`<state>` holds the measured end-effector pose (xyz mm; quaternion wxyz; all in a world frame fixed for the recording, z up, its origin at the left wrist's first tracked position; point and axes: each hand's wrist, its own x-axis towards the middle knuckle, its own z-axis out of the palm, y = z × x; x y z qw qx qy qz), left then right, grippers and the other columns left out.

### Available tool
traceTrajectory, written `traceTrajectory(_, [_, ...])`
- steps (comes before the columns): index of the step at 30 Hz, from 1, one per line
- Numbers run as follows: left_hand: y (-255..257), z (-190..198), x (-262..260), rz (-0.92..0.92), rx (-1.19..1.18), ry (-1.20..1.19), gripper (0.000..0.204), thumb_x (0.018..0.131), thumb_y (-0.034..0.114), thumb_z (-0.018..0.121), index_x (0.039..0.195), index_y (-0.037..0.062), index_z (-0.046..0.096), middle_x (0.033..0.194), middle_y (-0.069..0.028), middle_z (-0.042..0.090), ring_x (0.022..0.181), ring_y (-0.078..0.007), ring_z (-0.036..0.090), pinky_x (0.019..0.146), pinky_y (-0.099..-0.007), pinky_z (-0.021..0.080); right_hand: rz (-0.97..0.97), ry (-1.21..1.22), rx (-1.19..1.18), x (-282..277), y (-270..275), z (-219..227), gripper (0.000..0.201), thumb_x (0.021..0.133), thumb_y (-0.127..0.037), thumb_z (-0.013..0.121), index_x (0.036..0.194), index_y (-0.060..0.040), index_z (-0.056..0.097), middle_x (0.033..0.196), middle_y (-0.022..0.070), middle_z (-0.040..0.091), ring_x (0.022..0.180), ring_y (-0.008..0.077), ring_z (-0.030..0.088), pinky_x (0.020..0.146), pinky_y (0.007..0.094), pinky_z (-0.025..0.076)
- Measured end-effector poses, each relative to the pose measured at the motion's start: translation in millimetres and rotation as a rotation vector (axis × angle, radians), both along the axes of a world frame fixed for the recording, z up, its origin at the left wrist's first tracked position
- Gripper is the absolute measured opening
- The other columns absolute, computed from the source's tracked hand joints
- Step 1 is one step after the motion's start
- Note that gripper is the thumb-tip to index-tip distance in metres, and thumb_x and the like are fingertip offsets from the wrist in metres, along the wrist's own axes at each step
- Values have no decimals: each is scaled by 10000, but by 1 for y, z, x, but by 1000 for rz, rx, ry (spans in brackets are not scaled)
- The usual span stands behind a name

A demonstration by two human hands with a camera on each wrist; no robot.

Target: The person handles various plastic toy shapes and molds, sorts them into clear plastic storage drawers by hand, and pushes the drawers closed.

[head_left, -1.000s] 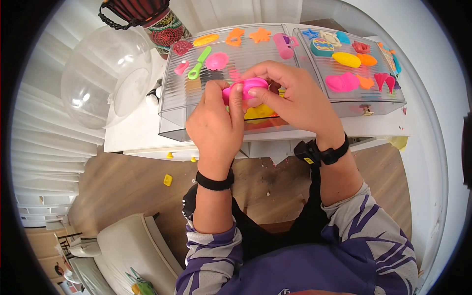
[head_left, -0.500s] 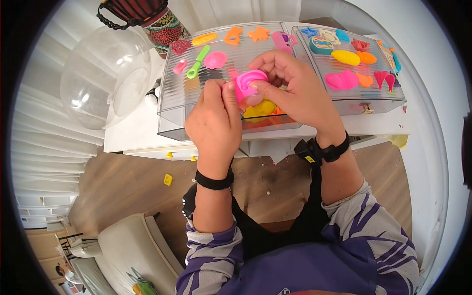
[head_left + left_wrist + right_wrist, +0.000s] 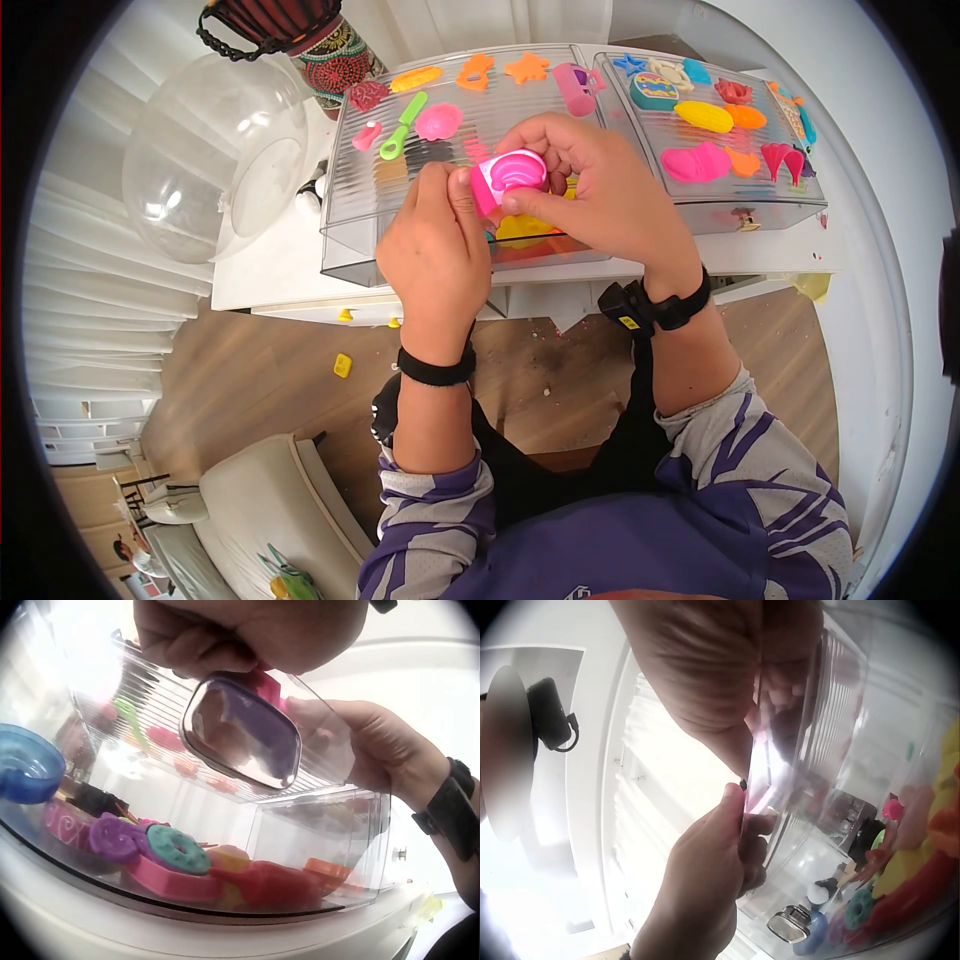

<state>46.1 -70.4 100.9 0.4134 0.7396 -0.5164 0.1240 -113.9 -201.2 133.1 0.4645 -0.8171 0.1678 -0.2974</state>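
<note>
Through the head view I see both hands on one pink toy mould (image 3: 517, 172), over the front of the left clear box (image 3: 345, 235) on the desk (image 3: 262, 278): the left hand (image 3: 435, 260) pinches one end, and the right hand (image 3: 612, 195) grips the other. I count two orange shapes (image 3: 527, 68) and one green toy knife (image 3: 403, 125) atop that box, and two yellow knobs (image 3: 344, 315) below. A yellow label (image 3: 629, 323) on the right wrist's black device (image 3: 622, 304) is too small to read.
</note>
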Motion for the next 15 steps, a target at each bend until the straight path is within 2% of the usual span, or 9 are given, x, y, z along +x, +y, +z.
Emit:
traceTrajectory(2, [0, -1, 0, 3, 7, 2, 323, 1244, 267, 529, 1102, 36, 705, 929, -205, 741, 803, -451, 722, 689, -526, 529, 2, 49, 57, -1, 0, 0, 359, 988, -105, 898, 1314, -40, 763, 1060, -2, 789, 864, 77, 693, 761, 261, 566])
traceTrajectory(7, [-1, 1, -1, 3, -5, -8, 323, 1236, 280, 562, 1047, 51, 690, 861, -179, 712, 739, -429, 690, 647, -508, 496, -3, -21, 32, 1, -1, -5, 288, 1070, -92, 791, 1349, -32, 752, 1097, 26, 795, 891, 97, 713, 805, 283, 591])
traceTrajectory(15, [-2, 2, -3, 8, -27, 18, 345, 1228, 300, 589, 999, 57, 678, 832, -165, 694, 707, -405, 670, 627, -492, 477, -7, -25, -11, 0, -1, -5, 295, 1091, -110, 764, 1375, -31, 744, 1134, 40, 800, 914, 114, 725, 831, 290, 598])
